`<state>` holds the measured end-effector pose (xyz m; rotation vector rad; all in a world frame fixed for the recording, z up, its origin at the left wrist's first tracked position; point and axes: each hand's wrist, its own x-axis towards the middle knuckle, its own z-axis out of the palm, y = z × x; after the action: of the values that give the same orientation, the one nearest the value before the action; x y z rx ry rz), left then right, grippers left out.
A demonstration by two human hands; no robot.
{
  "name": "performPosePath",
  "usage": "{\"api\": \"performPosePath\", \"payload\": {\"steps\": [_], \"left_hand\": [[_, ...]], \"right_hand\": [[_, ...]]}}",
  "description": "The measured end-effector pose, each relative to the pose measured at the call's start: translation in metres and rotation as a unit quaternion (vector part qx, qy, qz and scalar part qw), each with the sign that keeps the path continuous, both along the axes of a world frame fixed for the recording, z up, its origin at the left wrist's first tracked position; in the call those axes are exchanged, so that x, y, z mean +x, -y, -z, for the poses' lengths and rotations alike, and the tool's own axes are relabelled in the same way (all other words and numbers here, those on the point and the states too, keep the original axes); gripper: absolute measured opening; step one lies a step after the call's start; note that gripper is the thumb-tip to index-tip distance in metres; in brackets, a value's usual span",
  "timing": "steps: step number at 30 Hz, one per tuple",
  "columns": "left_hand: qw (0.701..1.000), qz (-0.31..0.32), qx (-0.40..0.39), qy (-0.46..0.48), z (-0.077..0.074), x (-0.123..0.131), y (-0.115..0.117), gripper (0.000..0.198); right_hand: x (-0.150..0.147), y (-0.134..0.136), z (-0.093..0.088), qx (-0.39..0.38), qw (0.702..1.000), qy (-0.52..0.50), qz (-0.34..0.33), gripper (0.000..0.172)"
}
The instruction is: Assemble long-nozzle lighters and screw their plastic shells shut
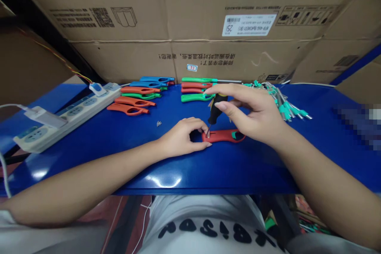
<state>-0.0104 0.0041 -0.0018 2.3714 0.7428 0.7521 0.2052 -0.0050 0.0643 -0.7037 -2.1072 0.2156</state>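
Screwdriver (214, 114) at the red casing (222, 136), left end!
Left hand (183, 137) pinches that end; right hand (253, 113) grips the screwdriver.

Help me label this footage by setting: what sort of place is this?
Likely a small assembly workbench: the right hand holds a screwdriver to a red casing, with similar coloured casings and a pile of metal-tubed parts on the blue table.

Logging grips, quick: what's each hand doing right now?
Left hand: closed, holding one end of the elongated red plastic casing.
Right hand: closed, holding the black-and-yellow screwdriver.
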Motion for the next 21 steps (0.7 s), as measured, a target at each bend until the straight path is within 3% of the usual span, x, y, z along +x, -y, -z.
{"api": "performPosePath", "payload": {"steps": [4,6,11,15,18,21], "left_hand": [[1.0,0.006,-0.002,0.0,0.0009,0.0,-0.0009,0.016],[1.0,0.008,-0.002,0.003,0.0012,-0.0001,-0.0013,0.016],[1.0,0.01,0.0,0.003,0.0011,-0.0001,-0.0009,0.017],[1.0,0.006,-0.002,0.0,0.0002,0.0003,-0.0001,0.016],[1.0,0.007,-0.004,0.003,0.0001,0.0006,-0.0001,0.016],[1.0,0.008,-0.001,0.006,0.0005,0.0006,-0.0005,0.016]], "right_hand": [[-0.001,-0.0025,0.0025,0.097,0.994,-0.002,0.046,0.025],[-0.0006,-0.0027,0.0049,0.083,0.996,-0.006,0.034,0.03],[-0.0007,-0.0034,0.0082,-0.039,0.998,-0.031,-0.03,0.038],[-0.0042,-0.0029,0.007,0.036,0.998,-0.048,0.025,0.022],[-0.0064,-0.0003,0.0068,0.102,0.991,-0.047,0.073,0.021],[-0.0065,0.002,0.0072,0.043,0.998,-0.027,0.046,0.032]]}}
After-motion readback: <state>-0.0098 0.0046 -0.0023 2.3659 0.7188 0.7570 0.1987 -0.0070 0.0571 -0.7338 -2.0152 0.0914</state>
